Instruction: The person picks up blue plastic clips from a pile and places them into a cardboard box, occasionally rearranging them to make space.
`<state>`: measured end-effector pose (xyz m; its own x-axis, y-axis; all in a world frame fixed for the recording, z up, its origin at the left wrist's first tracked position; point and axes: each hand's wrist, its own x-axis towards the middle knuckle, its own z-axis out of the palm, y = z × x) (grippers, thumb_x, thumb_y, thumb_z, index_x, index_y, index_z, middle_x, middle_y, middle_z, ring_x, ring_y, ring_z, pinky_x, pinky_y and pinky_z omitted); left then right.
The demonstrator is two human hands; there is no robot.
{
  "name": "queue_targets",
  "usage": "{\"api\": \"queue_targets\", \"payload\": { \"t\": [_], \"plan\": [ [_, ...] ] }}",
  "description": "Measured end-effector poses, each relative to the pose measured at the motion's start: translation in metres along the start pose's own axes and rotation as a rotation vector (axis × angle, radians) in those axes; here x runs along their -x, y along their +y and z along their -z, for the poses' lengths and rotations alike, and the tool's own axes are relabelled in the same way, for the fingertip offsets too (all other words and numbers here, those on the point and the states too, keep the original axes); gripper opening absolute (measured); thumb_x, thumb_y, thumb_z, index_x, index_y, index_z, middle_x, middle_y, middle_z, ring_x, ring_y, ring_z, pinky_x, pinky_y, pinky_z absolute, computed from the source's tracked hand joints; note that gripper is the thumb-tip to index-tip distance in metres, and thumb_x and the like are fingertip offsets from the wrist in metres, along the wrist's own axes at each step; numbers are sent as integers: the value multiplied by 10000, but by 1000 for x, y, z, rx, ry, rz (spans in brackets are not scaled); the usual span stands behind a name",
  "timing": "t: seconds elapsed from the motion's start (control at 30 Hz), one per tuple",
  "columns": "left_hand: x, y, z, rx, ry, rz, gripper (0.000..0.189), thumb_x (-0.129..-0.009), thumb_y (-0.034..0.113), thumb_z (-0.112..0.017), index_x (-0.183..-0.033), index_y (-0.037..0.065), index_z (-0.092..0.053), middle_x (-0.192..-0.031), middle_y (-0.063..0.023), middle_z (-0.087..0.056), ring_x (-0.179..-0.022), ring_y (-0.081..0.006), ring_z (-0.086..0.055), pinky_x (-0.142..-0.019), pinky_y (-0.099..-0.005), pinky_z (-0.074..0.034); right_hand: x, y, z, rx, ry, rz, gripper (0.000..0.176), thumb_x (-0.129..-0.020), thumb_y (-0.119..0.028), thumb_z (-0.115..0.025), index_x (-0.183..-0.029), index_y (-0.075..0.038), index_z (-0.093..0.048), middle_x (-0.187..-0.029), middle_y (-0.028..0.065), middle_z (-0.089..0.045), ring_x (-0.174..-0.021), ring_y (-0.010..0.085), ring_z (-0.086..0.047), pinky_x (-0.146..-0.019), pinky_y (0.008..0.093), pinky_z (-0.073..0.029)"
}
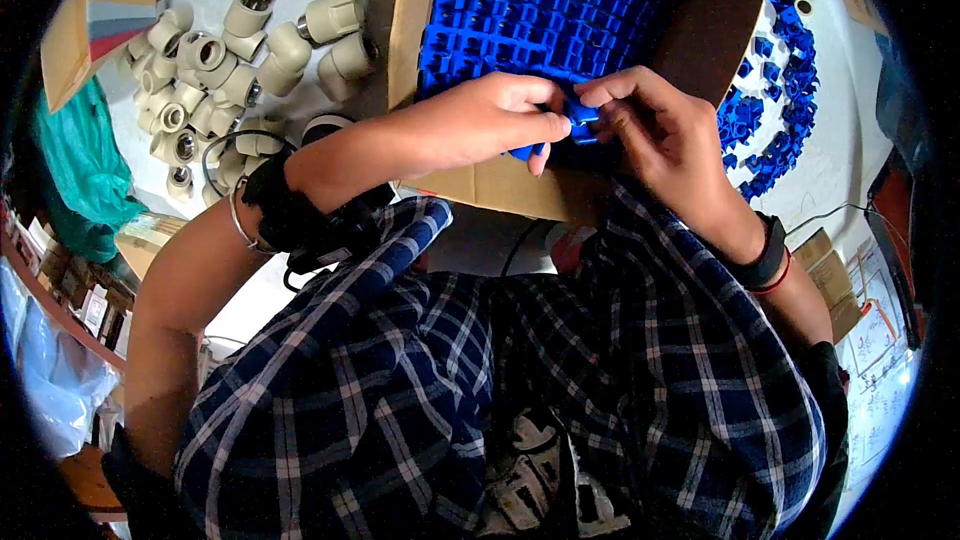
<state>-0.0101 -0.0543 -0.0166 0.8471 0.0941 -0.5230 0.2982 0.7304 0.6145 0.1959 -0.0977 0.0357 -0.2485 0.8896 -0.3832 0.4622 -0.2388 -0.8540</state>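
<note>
Over the near part of an open cardboard box (500,188), both my hands meet at a small blue plastic piece (581,120). My left hand (500,118) has its thumb and fingers closed on the left side of the piece; more blue shows under its fingers. From the right, my right hand (665,135) pinches the same piece between thumb and index finger. Inside the box, rows of blue parts (530,15) stand packed closely together beyond my hands.
Beige pipe fittings (210,85) lie heaped on the left. Loose blue pieces (790,110) are scattered right of the box. A green plastic bag (85,165) hangs at far left. A thin black cable (830,212) runs at right.
</note>
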Motion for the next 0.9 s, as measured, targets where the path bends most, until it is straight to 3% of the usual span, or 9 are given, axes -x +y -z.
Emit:
{"api": "queue_targets", "payload": {
  "t": [0.07,0.4,0.57,0.67,0.7,0.73,0.8,0.83,0.9],
  "plan": [
    [2,1,2,-13,-6,-13,243,-967,261,-511,-1041,37,-567,-794,-6,-586,-753,-90,-566,-713,-238,-424,2,-6,1,-42,7,-101,150,-867,-31,-630,-1013,-5,-610,-868,118,-691,-797,174,-692,-711,285,-538],
    [0,-3,1,12,20,-60,220,-952,249,-550,-994,33,-549,-820,-20,-586,-753,-111,-585,-711,-243,-435,0,-13,0,-63,-33,-102,212,-839,-29,-659,-1034,15,-587,-920,101,-691,-853,152,-682,-747,287,-554],
    [-2,-7,1,-32,22,-93,217,-952,241,-548,-996,29,-548,-858,-28,-599,-748,-111,-579,-709,-247,-438,0,0,-1,-161,-42,-195,228,-817,-17,-665,-1035,-7,-601,-851,67,-671,-775,93,-644,-709,258,-527],
    [-2,-6,0,-40,39,-134,214,-946,224,-547,-1001,18,-566,-863,-30,-601,-747,-108,-569,-713,-246,-437,-4,11,7,-75,-51,-140,236,-810,-18,-672,-1036,-18,-608,-826,46,-659,-739,59,-611,-677,248,-507],
    [-2,-7,0,-42,58,-166,212,-942,214,-547,-1001,13,-579,-862,-30,-601,-748,-106,-563,-714,-242,-434,-6,10,8,-6,-25,-124,244,-792,-15,-665,-1029,-34,-610,-849,72,-667,-706,125,-636,-659,275,-508],
    [-3,-8,1,-43,58,-167,212,-942,214,-547,-1001,13,-579,-862,-30,-601,-748,-106,-563,-714,-242,-434,-10,10,11,-5,-24,-123,244,-792,-15,-665,-1029,-34,-610,-849,72,-667,-706,125,-636,-659,275,-508],
    [-4,-8,2,-85,50,-132,204,-935,197,-546,-994,10,-602,-858,-31,-602,-752,-103,-557,-703,-237,-432,-18,10,16,320,31,125,259,-771,-19,-657,-1023,-55,-608,-893,120,-664,-729,261,-660,-664,328,-523],
    [-4,-9,1,-85,49,-132,204,-935,197,-546,-994,10,-602,-858,-31,-602,-752,-103,-557,-703,-237,-432,-21,10,16,389,35,178,259,-767,-28,-626,-1022,-67,-597,-938,164,-645,-790,373,-633,-685,404,-526],
    [-4,-9,3,-101,20,-113,200,-934,199,-549,-983,15,-610,-855,-32,-610,-750,-104,-562,-697,-236,-430,-27,12,15,444,-16,158,254,-773,-28,-608,-1023,-66,-589,-935,175,-643,-809,381,-631,-696,427,-521]
  ]
}}
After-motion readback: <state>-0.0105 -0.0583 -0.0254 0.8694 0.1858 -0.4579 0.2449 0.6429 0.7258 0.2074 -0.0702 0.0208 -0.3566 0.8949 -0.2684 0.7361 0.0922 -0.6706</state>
